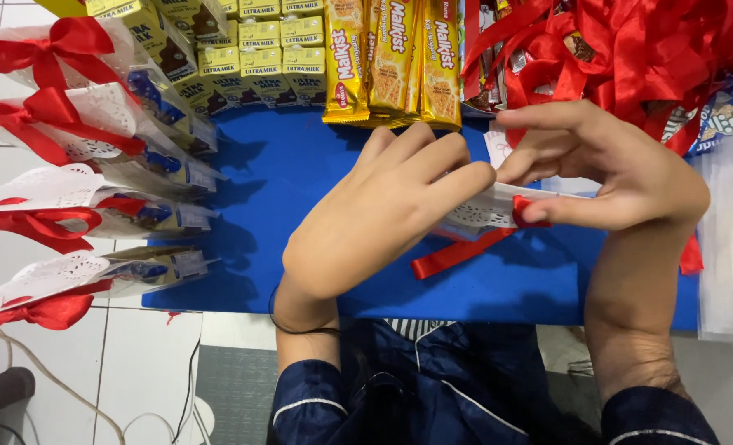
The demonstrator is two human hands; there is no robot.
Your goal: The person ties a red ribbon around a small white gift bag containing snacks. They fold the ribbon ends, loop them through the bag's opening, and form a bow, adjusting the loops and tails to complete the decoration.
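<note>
Blue mat (300, 189) covers the bench under both hands, and on it the work in hand sits at the centre: a clear bag (486, 210) with a white lace-paper top, held between the two hands just above the mat. The left hand (383, 218) lies over the bag's left part with fingers curled down on it, closed rather than spread. The right hand (622, 177) pinches a red ribbon (465, 251) at the bag's neck between thumb and fingers, while the ribbon's loose tail trails down onto the mat. No bow shows on this bag yet, so I judge the tying to be at an early or middle stage; whether a knot is already made is hidden by the fingers. To the left, five finished bags (78, 198) lie in a row, each with a lace top and a red bow, partly off the mat's edge. Farther off, small milk cartons (267, 58) and yellow biscuit packs (391, 58) are stacked at the mat's far edge, and a heap of red ribbons (622, 49) lies at the far right, so material for more bags remains.
</note>
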